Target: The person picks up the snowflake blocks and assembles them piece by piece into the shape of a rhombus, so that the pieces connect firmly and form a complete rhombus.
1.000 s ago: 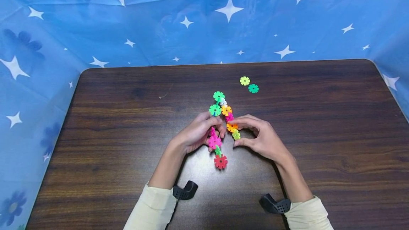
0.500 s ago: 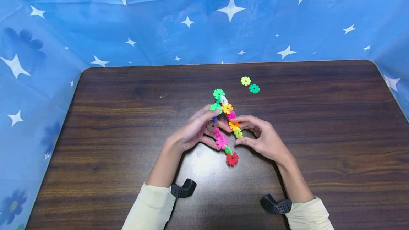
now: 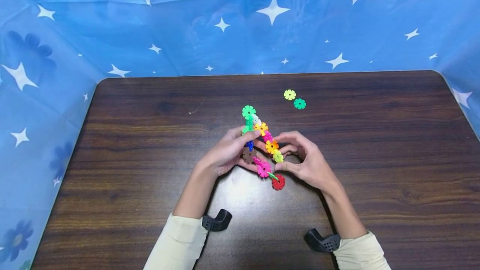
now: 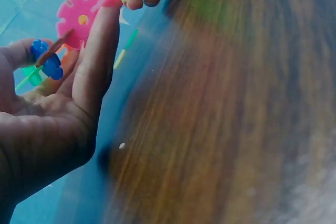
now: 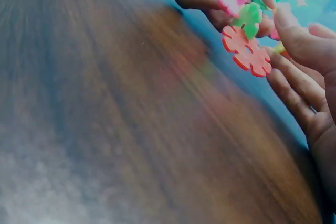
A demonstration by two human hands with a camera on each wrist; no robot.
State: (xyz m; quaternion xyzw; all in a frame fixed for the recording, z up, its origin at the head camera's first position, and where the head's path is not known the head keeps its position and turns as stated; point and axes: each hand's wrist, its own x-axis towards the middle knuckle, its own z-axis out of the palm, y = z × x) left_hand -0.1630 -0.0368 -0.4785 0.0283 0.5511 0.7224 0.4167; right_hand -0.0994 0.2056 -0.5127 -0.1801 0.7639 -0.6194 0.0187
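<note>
A looped chain of notched plastic discs hangs between the hands in the head view. My left hand (image 3: 229, 153) grips its left side, thumb over the chain near the blue disc (image 3: 250, 145) and fingers behind the brown disc (image 3: 247, 156). From there a pink disc (image 3: 264, 165) and a green one lead to the red disc (image 3: 278, 187) at one loose end. My right hand (image 3: 309, 163) holds the other end, around the orange disc (image 3: 269, 150) and the yellow-green disc (image 3: 278, 160). In the right wrist view, the red disc (image 5: 239, 56) lies close to the right fingers.
Two loose discs, one yellow (image 3: 286, 98) and one green (image 3: 296, 106), lie on the dark wooden table (image 3: 393, 145) beyond the hands. A blue starry cloth (image 3: 240, 49) stands behind the table. Each wrist wears a black mount (image 3: 216, 222).
The chain's red end has swung right and slightly up towards the right hand. The left hand has turned, and its thumb now lies over the chain higher up. The right hand has barely moved.
</note>
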